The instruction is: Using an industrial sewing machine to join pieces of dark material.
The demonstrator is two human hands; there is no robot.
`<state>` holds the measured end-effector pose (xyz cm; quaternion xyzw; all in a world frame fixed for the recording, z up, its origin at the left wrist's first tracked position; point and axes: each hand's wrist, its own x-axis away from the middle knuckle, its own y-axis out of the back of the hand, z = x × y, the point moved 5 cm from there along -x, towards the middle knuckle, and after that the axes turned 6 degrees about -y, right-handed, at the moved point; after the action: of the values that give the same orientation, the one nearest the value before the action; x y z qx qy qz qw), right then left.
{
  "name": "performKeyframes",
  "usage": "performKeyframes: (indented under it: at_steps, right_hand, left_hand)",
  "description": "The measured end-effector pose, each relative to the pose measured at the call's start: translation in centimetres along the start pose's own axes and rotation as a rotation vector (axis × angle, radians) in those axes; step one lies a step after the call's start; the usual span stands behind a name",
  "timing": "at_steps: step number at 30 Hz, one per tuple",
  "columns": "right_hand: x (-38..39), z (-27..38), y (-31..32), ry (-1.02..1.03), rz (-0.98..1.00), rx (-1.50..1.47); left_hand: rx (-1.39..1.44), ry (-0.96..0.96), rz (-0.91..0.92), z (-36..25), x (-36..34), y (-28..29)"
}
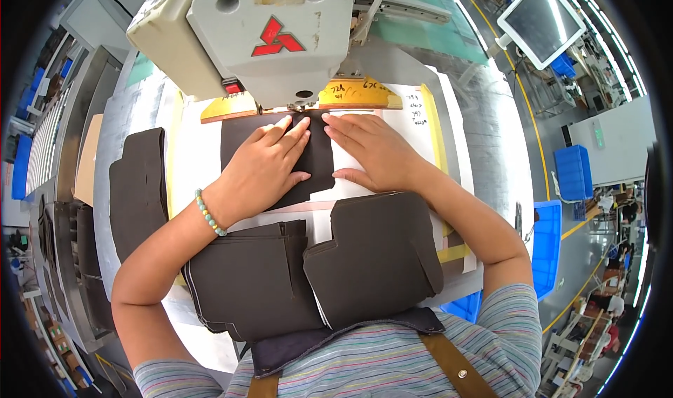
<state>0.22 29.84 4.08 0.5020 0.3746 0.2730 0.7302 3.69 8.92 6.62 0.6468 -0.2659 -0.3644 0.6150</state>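
A dark brown flat piece of material [321,161] lies on the white work surface under a large grey sewing machine head [273,30]. My left hand [261,161] rests flat on it, fingers stretched toward the needle area [300,107]. My right hand [375,151] is laid at its right edge, fingertips on the material and thumb apart. Neither hand grips anything. Close to my body sit two stacks of dark cut pieces, a left stack [242,275] and a right stack [375,258]. Another dark stack [138,191] lies beyond my left forearm.
Yellow bars, a left one [228,108] and a right one [361,95], flank the needle area. A screen [541,21] stands at the far right. Blue bins, one near [547,247] and one farther off [573,173], are to the right. Metal shelving [91,117] stands left.
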Motion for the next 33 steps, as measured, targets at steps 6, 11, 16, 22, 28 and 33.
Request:
performKeyframes:
  at_steps: [6, 11, 16, 22, 28, 33]
  right_hand:
    - [-0.3, 0.1, 0.1, -0.009, -0.039, 0.02]
    - [-0.7, 0.2, 0.9, -0.03, -0.03, 0.006]
    - [-0.9, 0.0, 1.0, -0.046, -0.008, -0.026]
    - [-0.8, 0.1, 1.2, -0.049, -0.014, -0.035]
    - [-0.9, -0.2, 1.6, 0.002, -0.002, -0.049]
    - [-1.1, -0.1, 1.7, -0.007, 0.024, -0.044]
  left_hand:
    - [0.012, 0.016, 0.013, 0.1, -0.2, 0.2]
    - [0.09, 0.039, 0.028, 0.3, -0.4, 0.6]
    - [0.149, 0.049, 0.012, 0.7, -0.4, 0.8]
    - [0.194, 0.052, 0.026, 1.2, -0.6, 1.0]
    - [0.228, 0.052, -0.001, 1.5, -0.7, 1.2]
    - [0.251, 0.055, -0.02, 1.7, -0.8, 1.5]
